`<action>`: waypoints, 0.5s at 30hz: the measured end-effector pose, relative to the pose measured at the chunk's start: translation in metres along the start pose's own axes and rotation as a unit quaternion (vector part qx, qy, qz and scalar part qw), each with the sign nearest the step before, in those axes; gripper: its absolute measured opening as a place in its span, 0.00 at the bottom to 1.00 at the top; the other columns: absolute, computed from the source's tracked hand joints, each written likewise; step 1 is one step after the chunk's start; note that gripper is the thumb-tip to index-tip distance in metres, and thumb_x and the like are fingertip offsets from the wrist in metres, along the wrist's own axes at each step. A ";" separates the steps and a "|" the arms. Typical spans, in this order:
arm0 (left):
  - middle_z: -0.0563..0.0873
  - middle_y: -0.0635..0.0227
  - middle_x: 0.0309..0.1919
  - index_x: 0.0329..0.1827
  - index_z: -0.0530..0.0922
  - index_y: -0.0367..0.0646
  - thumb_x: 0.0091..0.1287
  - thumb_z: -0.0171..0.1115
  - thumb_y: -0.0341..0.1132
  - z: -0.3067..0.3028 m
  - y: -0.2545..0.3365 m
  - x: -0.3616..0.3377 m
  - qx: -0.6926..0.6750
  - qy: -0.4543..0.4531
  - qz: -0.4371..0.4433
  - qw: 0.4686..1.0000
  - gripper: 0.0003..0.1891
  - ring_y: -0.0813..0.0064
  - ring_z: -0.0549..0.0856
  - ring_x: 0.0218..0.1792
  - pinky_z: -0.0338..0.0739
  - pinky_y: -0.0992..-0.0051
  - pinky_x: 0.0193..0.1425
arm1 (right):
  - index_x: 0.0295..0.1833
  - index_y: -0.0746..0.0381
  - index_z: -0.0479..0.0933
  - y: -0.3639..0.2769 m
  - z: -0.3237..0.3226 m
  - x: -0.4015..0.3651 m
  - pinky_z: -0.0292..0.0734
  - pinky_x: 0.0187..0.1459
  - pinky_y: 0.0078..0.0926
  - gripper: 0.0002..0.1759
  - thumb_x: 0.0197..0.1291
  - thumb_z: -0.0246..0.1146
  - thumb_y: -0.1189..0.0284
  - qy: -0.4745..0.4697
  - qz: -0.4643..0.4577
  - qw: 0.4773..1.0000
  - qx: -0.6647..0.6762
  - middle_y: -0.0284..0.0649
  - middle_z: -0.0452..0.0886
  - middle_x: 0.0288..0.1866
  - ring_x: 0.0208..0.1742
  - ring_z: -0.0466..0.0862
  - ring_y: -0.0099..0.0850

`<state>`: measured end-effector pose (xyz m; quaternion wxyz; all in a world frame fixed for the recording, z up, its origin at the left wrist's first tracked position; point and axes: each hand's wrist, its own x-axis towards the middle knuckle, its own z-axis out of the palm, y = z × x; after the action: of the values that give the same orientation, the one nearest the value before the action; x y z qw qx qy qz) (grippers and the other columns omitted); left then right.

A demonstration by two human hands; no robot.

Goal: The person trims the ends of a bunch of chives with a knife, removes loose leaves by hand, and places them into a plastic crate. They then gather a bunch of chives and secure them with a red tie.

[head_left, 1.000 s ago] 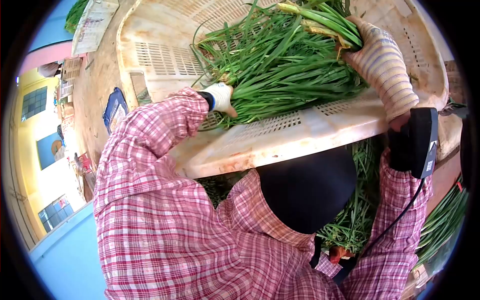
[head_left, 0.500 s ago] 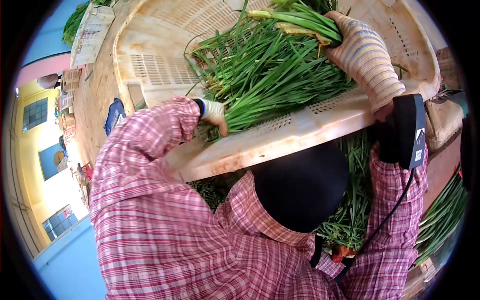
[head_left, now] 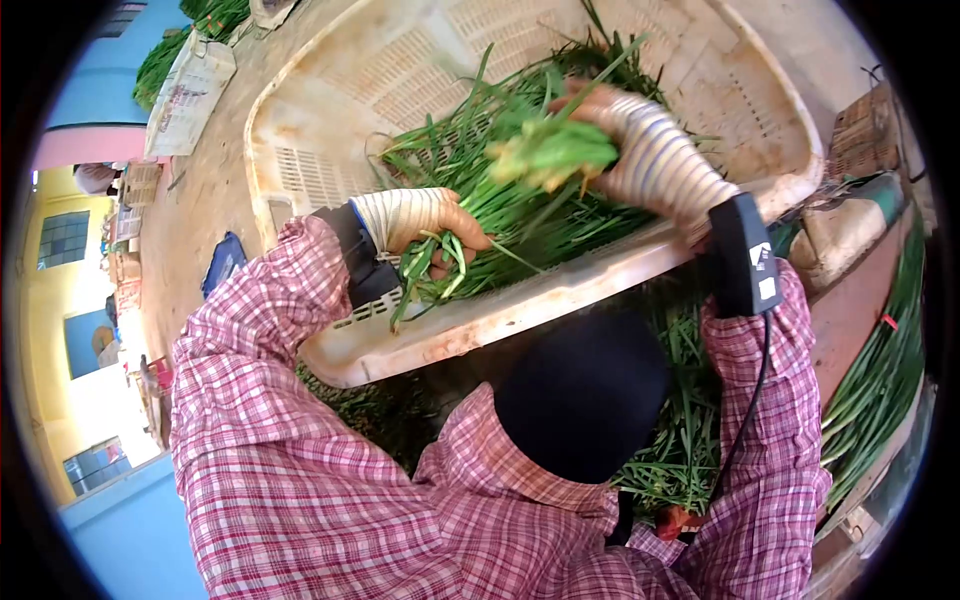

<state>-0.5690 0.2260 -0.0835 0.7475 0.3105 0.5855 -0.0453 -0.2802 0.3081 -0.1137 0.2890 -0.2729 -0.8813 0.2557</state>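
Note:
A large, stained white plastic basket (head_left: 560, 300) holds a loose pile of long green leaves (head_left: 590, 215). My left hand (head_left: 430, 225), in a striped knitted glove with bare fingertips, is closed round a few green stalks at the near left of the basket. My right hand (head_left: 640, 150), in a matching glove, grips a bundle of green stalks (head_left: 550, 152) above the pile. The bundle is blurred by motion, its pale cut ends pointing left.
More greens (head_left: 685, 440) lie below the basket's near edge. A tied bundle of long leaves (head_left: 880, 370) is at the right. At the upper left, a white crate (head_left: 190, 95) stands beside other greens, and a blue bag (head_left: 225, 262) lies on the floor.
My left hand has risen from the basket's near edge and now has stalks in it. My right hand, still holding the bundle, has moved left and down. The basket appears shifted and turned slightly.

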 end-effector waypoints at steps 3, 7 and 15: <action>0.87 0.65 0.30 0.51 0.84 0.39 0.69 0.70 0.38 0.018 0.020 -0.002 0.067 -0.047 0.154 0.985 0.13 0.77 0.83 0.24 0.79 0.74 0.26 | 0.65 0.56 0.78 -0.043 0.010 0.003 0.65 0.77 0.42 0.34 0.50 0.76 0.65 -0.109 -0.032 0.993 0.035 0.49 0.76 0.72 0.79 0.68 0.46; 0.88 0.65 0.51 0.62 0.81 0.40 0.71 0.69 0.39 -0.049 0.005 0.067 0.105 -0.139 0.110 0.979 0.20 0.77 0.87 0.45 0.85 0.71 0.48 | 0.68 0.55 0.76 -0.052 0.005 0.011 0.64 0.75 0.45 0.37 0.49 0.76 0.63 -0.219 0.087 0.972 0.013 0.48 0.87 0.55 0.62 0.84 0.44; 0.89 0.62 0.46 0.67 0.76 0.38 0.66 0.70 0.39 -0.011 0.071 -0.023 0.566 0.080 0.100 0.814 0.28 0.72 0.87 0.44 0.84 0.71 0.47 | 0.53 0.60 0.82 -0.034 -0.014 0.005 0.83 0.45 0.43 0.23 0.51 0.72 0.63 -0.143 0.211 0.967 0.005 0.50 0.87 0.36 0.40 0.88 0.49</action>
<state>-0.5546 0.2822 -0.0352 0.3904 0.7383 0.4797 -0.2690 -0.2865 0.2907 -0.0811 0.1005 -0.4121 -0.8347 0.3513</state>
